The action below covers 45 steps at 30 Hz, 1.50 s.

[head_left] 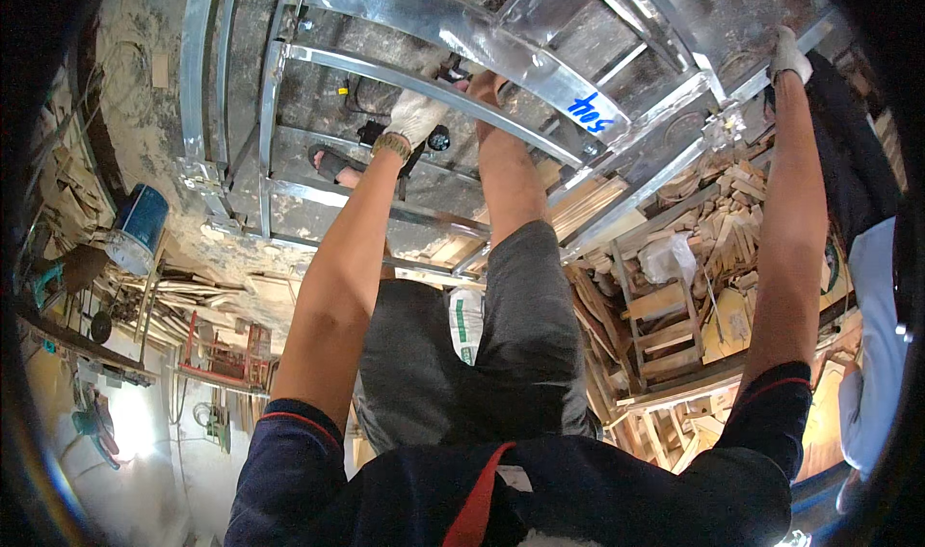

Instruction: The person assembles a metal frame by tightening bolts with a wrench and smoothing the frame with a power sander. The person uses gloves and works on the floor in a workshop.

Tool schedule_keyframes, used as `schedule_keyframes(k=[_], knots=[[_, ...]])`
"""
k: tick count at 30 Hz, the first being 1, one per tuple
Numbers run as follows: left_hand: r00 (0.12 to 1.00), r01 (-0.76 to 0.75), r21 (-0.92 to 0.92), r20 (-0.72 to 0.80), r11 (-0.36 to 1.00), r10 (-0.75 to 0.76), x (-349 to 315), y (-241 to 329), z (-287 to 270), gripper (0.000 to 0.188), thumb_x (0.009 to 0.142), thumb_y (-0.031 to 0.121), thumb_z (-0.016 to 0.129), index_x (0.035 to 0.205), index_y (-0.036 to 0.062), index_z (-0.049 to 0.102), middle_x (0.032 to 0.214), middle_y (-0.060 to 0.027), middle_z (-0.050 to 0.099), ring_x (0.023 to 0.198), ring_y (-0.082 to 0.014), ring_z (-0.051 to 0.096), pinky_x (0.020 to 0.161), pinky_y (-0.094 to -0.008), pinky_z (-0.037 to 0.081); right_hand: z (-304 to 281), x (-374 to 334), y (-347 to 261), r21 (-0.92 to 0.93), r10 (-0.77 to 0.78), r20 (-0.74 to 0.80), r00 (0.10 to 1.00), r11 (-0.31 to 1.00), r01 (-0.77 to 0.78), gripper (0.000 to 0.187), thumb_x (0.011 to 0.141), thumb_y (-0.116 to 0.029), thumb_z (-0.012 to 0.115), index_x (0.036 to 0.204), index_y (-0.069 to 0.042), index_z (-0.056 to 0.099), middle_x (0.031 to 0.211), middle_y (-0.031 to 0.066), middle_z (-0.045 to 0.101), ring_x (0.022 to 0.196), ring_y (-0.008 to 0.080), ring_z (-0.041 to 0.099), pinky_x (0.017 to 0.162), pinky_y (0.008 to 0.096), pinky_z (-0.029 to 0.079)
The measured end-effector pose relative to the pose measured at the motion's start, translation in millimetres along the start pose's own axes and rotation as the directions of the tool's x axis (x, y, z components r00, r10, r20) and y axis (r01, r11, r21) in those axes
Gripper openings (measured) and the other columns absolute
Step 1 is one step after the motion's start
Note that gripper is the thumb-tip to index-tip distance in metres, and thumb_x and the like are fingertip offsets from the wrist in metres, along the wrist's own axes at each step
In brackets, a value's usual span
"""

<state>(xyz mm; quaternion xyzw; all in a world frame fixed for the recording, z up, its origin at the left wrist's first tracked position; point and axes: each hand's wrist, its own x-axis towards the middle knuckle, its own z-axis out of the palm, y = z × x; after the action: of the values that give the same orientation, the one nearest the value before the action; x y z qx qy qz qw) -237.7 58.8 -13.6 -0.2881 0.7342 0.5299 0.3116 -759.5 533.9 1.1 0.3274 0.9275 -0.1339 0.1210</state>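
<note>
My left hand [416,117], in a pale work glove, reaches down between the bars of a silvery metal frame [385,71]. Its fingers are closed round a black tool [416,152] with a round end, partly hidden by the glove and wrist; its exact kind does not show. My right hand [791,57], also gloved, is out at the far right with its fingers closed on a bar of the frame. Curved bars pass in front of my left hand, and one wide curved bar [540,70] bears a blue handwritten mark. My legs stand among the bars.
Scrap wood [727,219] and a wooden ladder-like piece [665,330] lie at the right. A blue and white bucket [138,224] stands left, near a red metal rack [226,354]. Beside my right arm is another person's pale clothing [875,335]. A sandalled foot [335,166] rests below the bars.
</note>
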Motion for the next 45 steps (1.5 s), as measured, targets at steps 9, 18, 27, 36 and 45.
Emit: schedule_keyframes(k=[9,18,27,36,45], knots=[[0.996,0.062,0.039,0.057,0.997,-0.064,12,-16,10,0.071,0.087,0.069,0.057,0.125,0.0084,0.062,0.124,-0.0267,0.062,0.12,-0.0458,0.055,0.1,-0.0485,0.045,-1,-12,-13,0.109,0.018,0.039,0.999,0.994,-0.022,0.033,0.084,-0.045,0.064,0.069,-0.017,0.054,0.06,0.0004,0.047,0.045,0.0181,0.041,0.045,0.0363,0.031],[0.999,0.047,-0.217,0.012,0.975,-0.045,-4,2,5,0.062,0.087,0.065,0.063,0.113,0.01,0.072,0.124,-0.0226,0.062,0.117,-0.0376,0.057,0.1,-0.0446,0.042,-5,-20,-26,0.04,0.061,0.016,0.998,0.997,-0.061,0.027,0.091,-0.041,0.061,0.084,-0.015,0.066,0.067,0.0,0.054,0.048,0.016,0.04,0.048,0.038,0.033],[0.992,0.122,-0.014,-0.017,0.992,-0.122,0,7,10,0.064,0.089,0.065,0.061,0.122,0.0093,0.065,0.128,-0.0227,0.061,0.12,-0.0391,0.057,0.101,-0.0442,0.046,-13,-32,-26,0.062,0.1,0.066,0.993,0.993,-0.104,0.032,0.087,-0.04,0.064,0.069,-0.017,0.052,0.06,-0.0016,0.047,0.045,0.0171,0.038,0.044,0.0383,0.031],[0.995,-0.05,-0.017,-0.088,0.999,0.048,-1,5,9,0.068,0.091,0.065,0.058,0.117,0.0021,0.064,0.105,-0.0275,0.065,0.102,-0.0454,0.061,0.089,-0.0499,0.048,11,-29,-28,0.11,0.078,0.104,0.991,0.99,-0.09,0.026,0.088,-0.034,0.061,0.072,-0.015,0.053,0.065,0.0002,0.05,0.054,0.0164,0.047,0.052,0.0355,0.036],[0.999,0.037,-0.019,-0.008,0.999,-0.037,2,3,12,0.066,0.087,0.068,0.061,0.11,0.0057,0.062,0.103,-0.0257,0.067,0.106,-0.0436,0.062,0.091,-0.0482,0.048,9,-41,-30,0.146,0.09,0.068,0.994,0.984,-0.099,0.025,0.087,-0.032,0.061,0.07,-0.017,0.05,0.065,-0.0007,0.051,0.052,0.016,0.044,0.05,0.0353,0.034]])
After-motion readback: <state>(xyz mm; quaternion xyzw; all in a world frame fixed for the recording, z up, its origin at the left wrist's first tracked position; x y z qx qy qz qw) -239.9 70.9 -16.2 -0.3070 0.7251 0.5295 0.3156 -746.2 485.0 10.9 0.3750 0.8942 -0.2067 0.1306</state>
